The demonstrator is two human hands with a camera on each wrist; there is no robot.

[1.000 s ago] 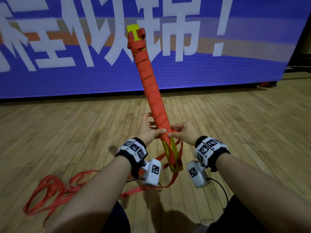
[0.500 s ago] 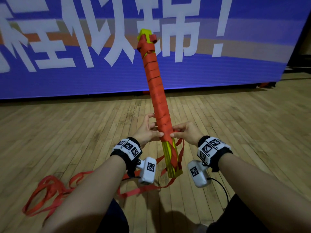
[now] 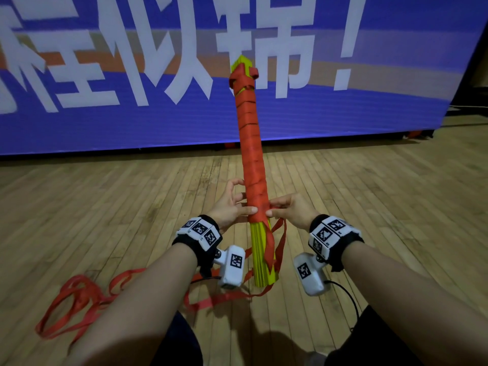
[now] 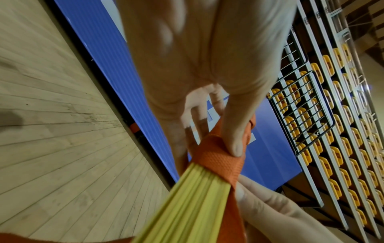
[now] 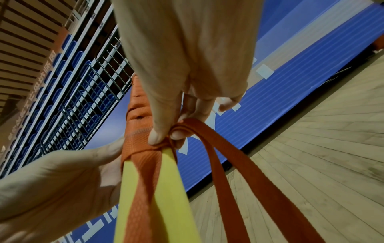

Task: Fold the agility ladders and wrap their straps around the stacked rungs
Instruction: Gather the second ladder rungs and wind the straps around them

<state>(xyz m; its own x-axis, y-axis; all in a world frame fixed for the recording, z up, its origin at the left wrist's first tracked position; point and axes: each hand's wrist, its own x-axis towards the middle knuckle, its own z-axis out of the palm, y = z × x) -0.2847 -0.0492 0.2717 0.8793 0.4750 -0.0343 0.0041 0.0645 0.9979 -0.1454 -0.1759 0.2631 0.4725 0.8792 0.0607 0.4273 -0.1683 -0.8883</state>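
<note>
Bare forearms, no sleeves. Each wrist has a black wristband (image 3: 340, 249) carrying a ring of white blocks (image 3: 327, 233) printed with black square marker codes. Below each wristband hangs a white rounded camera housing (image 3: 309, 276), also marked with a black code square, joined by a small metal ball joint. A thin black cable (image 3: 348, 294) runs from the housing by the right wristband. Dark trousers (image 3: 369, 339) below the wristbands.

Stacked rungs (image 3: 252, 159) between hands, loose strap (image 3: 79, 305) on floor (image 3: 369, 207) left.

two hands (image 3: 232, 207), one wrapped rung bundle (image 3: 252, 143)
</note>
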